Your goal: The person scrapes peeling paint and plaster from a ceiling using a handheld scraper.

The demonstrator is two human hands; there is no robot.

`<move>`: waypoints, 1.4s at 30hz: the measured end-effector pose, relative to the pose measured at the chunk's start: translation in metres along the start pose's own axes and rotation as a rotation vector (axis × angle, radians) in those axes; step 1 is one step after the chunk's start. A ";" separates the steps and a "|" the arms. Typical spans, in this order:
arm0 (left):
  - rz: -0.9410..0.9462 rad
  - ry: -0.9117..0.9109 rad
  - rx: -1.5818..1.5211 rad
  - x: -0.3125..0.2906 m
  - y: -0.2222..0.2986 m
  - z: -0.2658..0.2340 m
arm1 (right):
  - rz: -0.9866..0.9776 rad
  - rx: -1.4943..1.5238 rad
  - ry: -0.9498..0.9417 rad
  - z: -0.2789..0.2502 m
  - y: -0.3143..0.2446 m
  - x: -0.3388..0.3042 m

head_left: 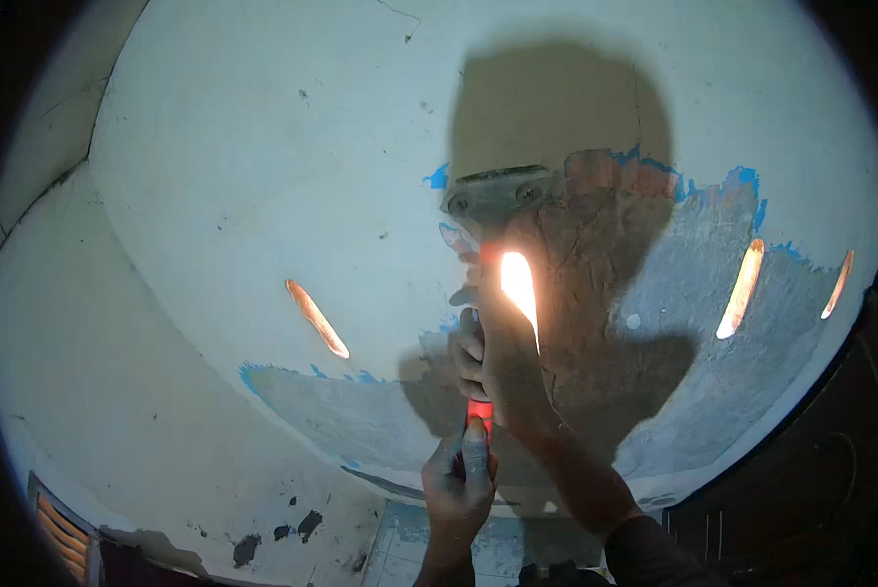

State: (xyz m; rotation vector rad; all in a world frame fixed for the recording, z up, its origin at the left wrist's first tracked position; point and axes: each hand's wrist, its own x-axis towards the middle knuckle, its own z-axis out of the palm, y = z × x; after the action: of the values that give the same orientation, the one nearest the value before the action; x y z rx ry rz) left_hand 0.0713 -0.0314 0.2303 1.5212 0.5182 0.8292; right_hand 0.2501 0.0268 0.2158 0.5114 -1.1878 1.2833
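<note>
Both my hands are closed around a paint scraper (495,194) with a red handle and a wide metal blade fixed by two screws. My right hand (509,357) wraps the upper handle just below the blade. Lower down, my left hand (458,486) grips the handle's end, thumb laid along it. The blade lies against or very near the pale painted wall (292,186), at the upper left of a large stripped patch (585,284) with bare grey plaster and ragged blue paint edges. Dust coats my fingers.
My shadow darkens the wall around the blade. Bright slanted light streaks fall on the wall (742,289) and on my right wrist. An adjoining wall (116,391) with dark chipped spots stands at left. A dark panel (801,479) is at lower right, an orange slatted thing (62,538) at lower left.
</note>
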 end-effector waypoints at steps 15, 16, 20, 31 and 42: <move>-0.084 0.034 -0.005 -0.018 0.024 -0.009 | 0.010 -0.675 1.205 0.118 0.023 0.048; -0.090 0.041 -0.003 -0.022 0.018 -0.008 | 0.036 -0.666 1.210 0.122 0.021 0.046; -0.010 0.072 0.013 -0.019 0.006 -0.005 | 0.090 -0.674 1.178 0.127 0.013 0.056; -0.039 0.049 -0.023 -0.027 0.019 -0.005 | 0.048 -0.705 1.113 0.125 0.023 0.039; -0.044 0.047 -0.012 -0.024 0.011 -0.010 | 0.082 -0.773 1.157 0.122 0.026 0.050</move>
State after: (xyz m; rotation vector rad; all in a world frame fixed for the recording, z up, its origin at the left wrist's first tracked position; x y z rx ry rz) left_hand 0.0469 -0.0443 0.2362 1.4772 0.5787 0.8339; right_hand 0.1722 -0.0461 0.2969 -0.7796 -0.5892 0.8244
